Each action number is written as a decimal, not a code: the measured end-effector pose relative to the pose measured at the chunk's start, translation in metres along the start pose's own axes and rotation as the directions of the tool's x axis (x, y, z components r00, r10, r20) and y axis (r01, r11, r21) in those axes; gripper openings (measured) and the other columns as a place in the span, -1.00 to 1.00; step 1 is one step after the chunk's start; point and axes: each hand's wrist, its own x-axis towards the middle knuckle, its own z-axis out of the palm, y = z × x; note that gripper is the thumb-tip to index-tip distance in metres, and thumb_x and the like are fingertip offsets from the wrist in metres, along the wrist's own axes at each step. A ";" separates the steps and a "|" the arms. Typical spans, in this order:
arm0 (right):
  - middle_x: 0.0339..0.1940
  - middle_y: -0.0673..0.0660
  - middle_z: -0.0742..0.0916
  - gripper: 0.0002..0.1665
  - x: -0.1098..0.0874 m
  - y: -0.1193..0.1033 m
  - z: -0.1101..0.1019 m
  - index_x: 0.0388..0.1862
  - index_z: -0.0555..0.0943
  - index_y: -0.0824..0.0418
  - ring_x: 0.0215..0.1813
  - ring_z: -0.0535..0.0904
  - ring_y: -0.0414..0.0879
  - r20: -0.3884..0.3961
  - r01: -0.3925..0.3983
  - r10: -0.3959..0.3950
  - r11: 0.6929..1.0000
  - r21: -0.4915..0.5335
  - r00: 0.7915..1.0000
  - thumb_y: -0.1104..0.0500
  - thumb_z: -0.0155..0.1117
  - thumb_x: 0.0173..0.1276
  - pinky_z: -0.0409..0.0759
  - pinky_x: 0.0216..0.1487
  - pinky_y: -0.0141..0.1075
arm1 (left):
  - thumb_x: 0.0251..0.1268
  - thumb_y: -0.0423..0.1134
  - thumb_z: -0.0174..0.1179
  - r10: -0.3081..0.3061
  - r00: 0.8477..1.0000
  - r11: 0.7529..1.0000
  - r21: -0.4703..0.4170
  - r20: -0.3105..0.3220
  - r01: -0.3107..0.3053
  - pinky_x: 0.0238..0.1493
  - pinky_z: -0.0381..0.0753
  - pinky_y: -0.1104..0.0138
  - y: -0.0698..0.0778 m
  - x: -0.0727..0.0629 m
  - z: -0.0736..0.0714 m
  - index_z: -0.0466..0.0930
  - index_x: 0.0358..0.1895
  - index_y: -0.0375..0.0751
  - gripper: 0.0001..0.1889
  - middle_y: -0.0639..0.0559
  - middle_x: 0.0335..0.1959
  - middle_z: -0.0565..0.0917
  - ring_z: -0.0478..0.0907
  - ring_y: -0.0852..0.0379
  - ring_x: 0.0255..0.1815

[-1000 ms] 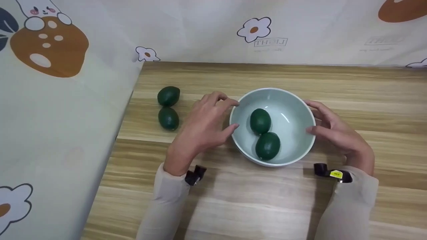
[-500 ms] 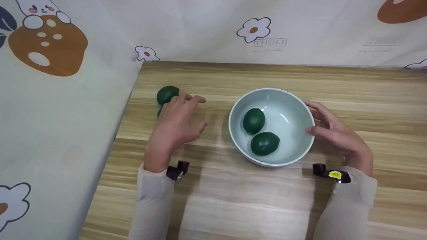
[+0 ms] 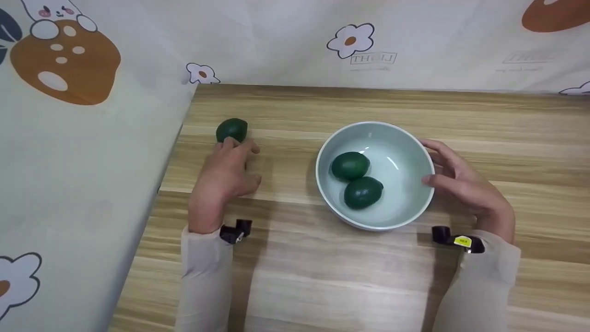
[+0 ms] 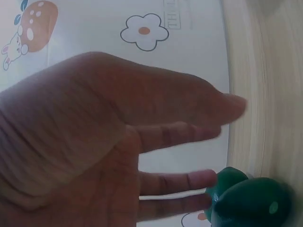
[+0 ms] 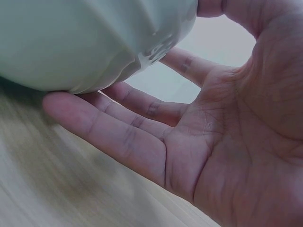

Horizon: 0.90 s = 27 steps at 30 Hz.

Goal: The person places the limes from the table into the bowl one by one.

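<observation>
My left hand (image 3: 223,173) is over a dark green, lime-shaped fruit (image 4: 253,203), which it hides in the head view. Its fingers are spread and fairly straight; the left wrist view shows fingertips close to the fruit, though contact is unclear. Just beyond lies a second such fruit (image 3: 232,129). On the right, my right hand (image 3: 470,184) holds a pale green bowl (image 3: 401,198), thumb at the rim and fingers against the outer side and underside. Inside the bowl two more green fruits, one farther back (image 3: 350,166) and one nearer (image 3: 363,192), touch each other.
Everything stands on a wood-grain table (image 3: 341,281). A pale sheet printed with flowers and strawberries (image 3: 272,41) borders its back and left edges. Dark wrist cameras (image 3: 236,230) are strapped over both beige sleeves.
My left hand has moved left from the bowl's rim to the fruits on the table. The two fruits in the bowl have rolled and turned. My right hand stays on the bowl.
</observation>
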 end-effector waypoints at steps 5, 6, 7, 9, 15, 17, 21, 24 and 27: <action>0.39 -0.01 0.63 -0.18 0.000 -0.001 0.000 0.64 0.30 0.06 0.24 0.69 -0.15 0.006 -0.013 0.013 1.000 -0.010 1.000 0.45 0.19 0.45 0.76 0.08 -0.30 | 0.28 -0.24 0.37 -0.041 0.999 0.999 -0.018 0.015 0.042 0.29 0.48 -0.24 -0.007 0.000 -0.002 0.53 0.38 -0.20 -0.42 -0.41 0.31 0.44 0.37 -0.36 0.32; 0.39 -0.02 0.63 -0.18 0.000 -0.001 0.000 0.64 0.31 0.05 0.24 0.68 -0.16 0.004 -0.015 0.016 1.000 -0.011 1.000 0.45 0.19 0.45 0.76 0.08 -0.30 | 0.28 -0.24 0.38 -0.049 0.999 0.998 -0.025 0.016 0.049 0.32 0.48 -0.24 -0.009 0.000 -0.002 0.52 0.39 -0.20 -0.41 -0.42 0.34 0.41 0.34 -0.37 0.37; 0.39 -0.03 0.63 -0.18 0.000 -0.001 0.000 0.64 0.31 0.04 0.24 0.68 -0.16 0.001 -0.018 0.018 1.000 -0.013 1.000 0.44 0.20 0.45 0.76 0.08 -0.31 | 0.27 -0.23 0.38 -0.057 0.998 0.998 -0.030 0.017 0.057 0.34 0.48 -0.24 -0.010 0.000 -0.002 0.52 0.40 -0.20 -0.40 -0.43 0.36 0.39 0.31 -0.38 0.40; 0.38 -0.04 0.64 -0.18 0.000 -0.002 0.000 0.63 0.32 0.03 0.23 0.69 -0.16 -0.006 -0.026 0.026 0.999 -0.028 1.000 0.43 0.20 0.45 0.75 0.09 -0.32 | 0.26 -0.23 0.38 -0.067 0.998 0.997 -0.038 0.019 0.068 0.37 0.49 -0.25 -0.013 0.001 -0.002 0.51 0.41 -0.21 -0.38 -0.46 0.40 0.34 0.25 -0.40 0.46; 0.38 -0.03 0.64 -0.19 0.000 -0.002 0.000 0.63 0.32 0.02 0.22 0.70 -0.15 -0.009 -0.028 0.028 1.000 -0.013 1.000 0.43 0.19 0.45 0.76 0.08 -0.32 | 0.21 -0.27 0.39 -0.095 0.995 0.993 -0.070 0.036 0.097 0.38 0.52 -0.27 -0.020 0.005 0.000 0.49 0.43 -0.24 -0.34 -0.52 0.51 0.18 0.15 -0.41 0.53; 0.39 -0.02 0.63 -0.18 0.000 -0.001 0.000 0.63 0.32 0.03 0.24 0.69 -0.16 -0.006 -0.021 0.021 1.000 -0.003 1.000 0.44 0.18 0.45 0.75 0.09 -0.32 | 0.18 -0.29 0.39 -0.105 0.994 0.991 -0.077 0.041 0.108 0.36 0.54 -0.27 -0.022 0.006 0.001 0.49 0.42 -0.24 -0.33 -0.52 0.53 0.15 0.14 -0.41 0.52; 0.41 -0.02 0.62 -0.18 0.000 -0.001 0.000 0.63 0.32 0.04 0.27 0.66 -0.18 -0.001 -0.012 0.012 1.000 0.005 1.000 0.45 0.18 0.45 0.74 0.10 -0.34 | 0.14 -0.32 0.36 -0.118 0.992 0.990 -0.078 0.048 0.121 0.30 0.57 -0.27 -0.024 0.006 0.001 0.49 0.41 -0.24 -0.32 -0.52 0.49 0.19 0.19 -0.38 0.46; 0.42 -0.01 0.61 -0.18 0.000 -0.001 0.000 0.64 0.31 0.03 0.29 0.65 -0.17 -0.002 -0.019 0.019 1.000 -0.010 1.000 0.43 0.19 0.46 0.74 0.11 -0.34 | 0.15 -0.34 0.35 -0.126 0.990 0.989 -0.077 0.058 0.130 0.30 0.57 -0.27 -0.026 0.006 0.001 0.49 0.42 -0.24 -0.33 -0.53 0.47 0.21 0.22 -0.38 0.42; 0.42 -0.03 0.60 -0.18 0.000 -0.001 0.000 0.64 0.31 0.02 0.29 0.65 -0.17 -0.010 -0.031 0.031 0.999 -0.019 0.999 0.42 0.20 0.46 0.74 0.11 -0.33 | 0.17 -0.36 0.33 -0.139 0.988 0.987 -0.076 0.070 0.145 0.31 0.56 -0.28 -0.026 0.008 0.001 0.48 0.43 -0.25 -0.33 -0.55 0.51 0.16 0.22 -0.41 0.44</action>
